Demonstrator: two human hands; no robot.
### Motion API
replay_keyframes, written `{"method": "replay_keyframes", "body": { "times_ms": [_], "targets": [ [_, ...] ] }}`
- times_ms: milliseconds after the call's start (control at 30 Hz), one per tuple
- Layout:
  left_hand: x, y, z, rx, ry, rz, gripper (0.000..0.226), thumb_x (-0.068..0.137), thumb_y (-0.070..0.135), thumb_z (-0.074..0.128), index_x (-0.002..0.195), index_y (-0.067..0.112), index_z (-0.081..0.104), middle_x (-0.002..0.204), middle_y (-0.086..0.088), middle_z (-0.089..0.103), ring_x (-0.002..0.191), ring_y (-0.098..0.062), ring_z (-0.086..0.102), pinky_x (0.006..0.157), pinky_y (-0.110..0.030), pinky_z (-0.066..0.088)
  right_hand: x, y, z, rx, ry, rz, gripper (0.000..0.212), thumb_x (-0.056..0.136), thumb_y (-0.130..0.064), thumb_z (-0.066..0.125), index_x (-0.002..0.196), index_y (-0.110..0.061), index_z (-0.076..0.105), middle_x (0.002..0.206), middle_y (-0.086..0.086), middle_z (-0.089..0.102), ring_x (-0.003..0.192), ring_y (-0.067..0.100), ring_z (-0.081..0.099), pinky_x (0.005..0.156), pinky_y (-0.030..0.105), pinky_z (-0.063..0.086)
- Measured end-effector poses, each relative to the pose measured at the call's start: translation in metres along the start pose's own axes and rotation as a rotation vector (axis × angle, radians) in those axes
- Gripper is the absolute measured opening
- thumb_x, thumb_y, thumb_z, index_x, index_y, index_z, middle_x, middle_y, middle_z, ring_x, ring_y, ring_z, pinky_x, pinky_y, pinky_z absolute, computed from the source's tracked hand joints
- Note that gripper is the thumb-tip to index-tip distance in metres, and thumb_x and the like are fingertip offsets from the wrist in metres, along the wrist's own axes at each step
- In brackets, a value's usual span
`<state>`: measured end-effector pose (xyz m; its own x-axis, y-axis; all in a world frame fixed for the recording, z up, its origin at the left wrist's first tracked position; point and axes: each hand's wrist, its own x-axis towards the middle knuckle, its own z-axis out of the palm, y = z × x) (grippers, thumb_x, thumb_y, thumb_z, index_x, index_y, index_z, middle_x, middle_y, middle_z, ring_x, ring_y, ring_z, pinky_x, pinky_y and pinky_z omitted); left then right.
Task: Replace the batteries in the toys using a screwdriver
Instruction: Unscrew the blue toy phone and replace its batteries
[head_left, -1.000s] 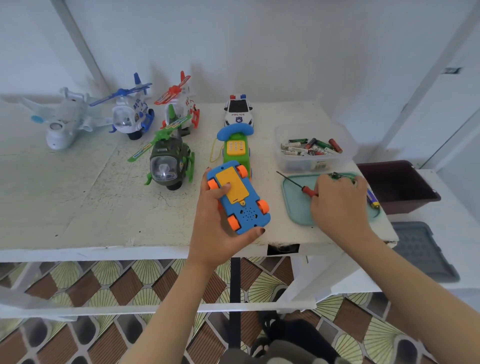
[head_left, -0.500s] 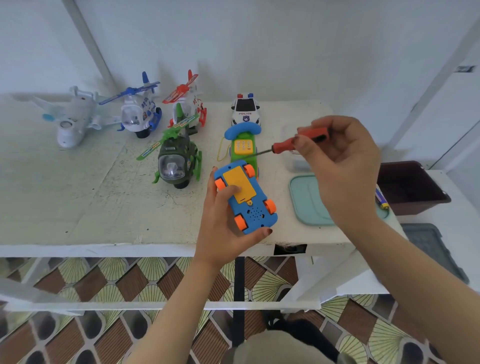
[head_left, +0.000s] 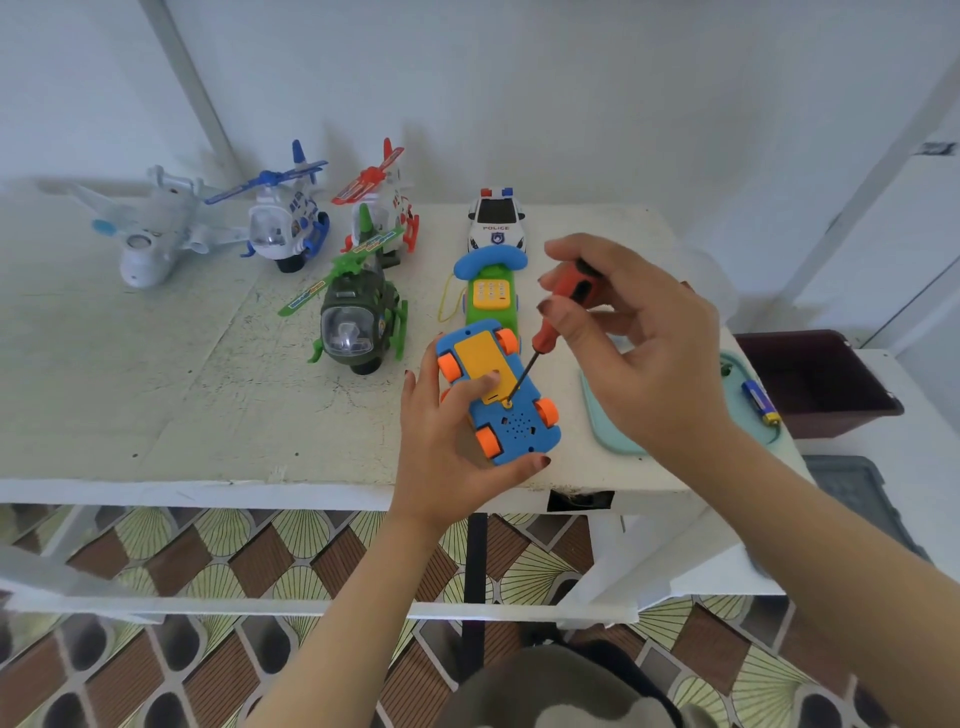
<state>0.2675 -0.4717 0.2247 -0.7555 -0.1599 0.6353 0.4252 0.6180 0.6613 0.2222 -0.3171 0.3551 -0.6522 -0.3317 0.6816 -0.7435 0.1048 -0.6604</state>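
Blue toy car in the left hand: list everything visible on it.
The blue toy car looks like glossy plastic and is turned underside up, tilted, over the front edge of the table. Four orange wheels sit at its corners. A yellow battery cover fills the far half of the underside; a cluster of small speaker holes marks the near half. The left hand cradles it from below, thumb on the cover. The screwdriver, held by the right hand, has its tip at the cover's near end.
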Motion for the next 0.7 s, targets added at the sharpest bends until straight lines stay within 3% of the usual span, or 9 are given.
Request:
{"method": "replay_keyframes", "body": {
  "times_ms": [167,367,700],
  "targets": [
    [-0.0015,-0.0021,0.0006,0.026,0.016,0.002,0.067,0.070,0.071,0.067,0.116,0.024,0.053,0.135,0.012,0.039,0.129,-0.027,0.041,0.096,-0.059,0.038,0.0011,-0.0020,-0.0006,-0.036,-0.014,-0.031,0.029,0.091,-0.004,0.061,0.114,-0.019,0.055,0.091,0.010,0.066,0.082,0.012,0.067,0.074,0.011,0.052],
    [-0.0010,0.0010,-0.0006,0.018,0.012,0.004,0.067,0.071,0.074,0.064,0.116,0.026,0.050,0.143,0.035,0.023,0.132,-0.026,0.038,0.097,-0.061,0.038,0.0004,0.0000,-0.0007,-0.073,-0.025,-0.030,0.025,0.090,-0.004,0.062,0.115,-0.007,0.060,0.092,0.009,0.066,0.083,0.012,0.066,0.075,0.010,0.052],
    [-0.0008,-0.0011,0.0003,0.007,0.021,0.026,0.067,0.072,0.071,0.066,0.117,0.024,0.050,0.144,0.026,0.027,0.131,-0.027,0.040,0.097,-0.058,0.039,-0.0013,0.0004,-0.0011,-0.082,-0.049,-0.083,0.028,0.090,-0.004,0.064,0.112,-0.018,0.055,0.097,0.004,0.065,0.088,0.009,0.066,0.077,0.016,0.054]
  ]
}}
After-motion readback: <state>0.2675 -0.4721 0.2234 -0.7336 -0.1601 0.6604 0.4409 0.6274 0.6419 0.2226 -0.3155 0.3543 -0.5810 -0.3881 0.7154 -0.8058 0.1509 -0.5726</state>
